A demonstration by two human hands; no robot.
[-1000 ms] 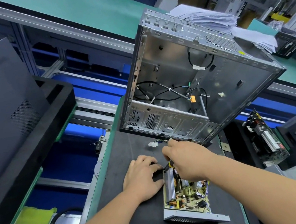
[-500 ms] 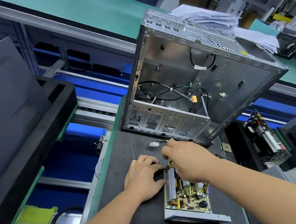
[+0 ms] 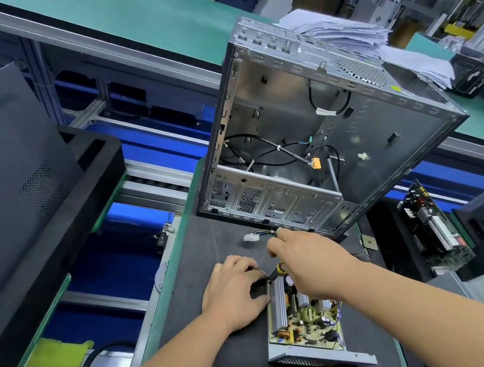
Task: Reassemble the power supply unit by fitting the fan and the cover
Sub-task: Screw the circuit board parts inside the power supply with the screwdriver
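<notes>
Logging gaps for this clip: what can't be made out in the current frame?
Head view only:
- Fan: not identifiable; the left hand covers the far end of the power supply unit.
- Screwdriver: tip hidden between the hands, handle inside the right hand.
- Cover: cannot be told among the surrounding parts.
- White connector: too small for detail.

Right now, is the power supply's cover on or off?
Off: the power supply unit lies open-topped on the mat, its circuit board and heatsinks exposed.

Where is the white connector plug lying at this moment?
In the head view, the white connector plug lies on the dark mat, just left of the right hand and in front of the open computer case.
</notes>
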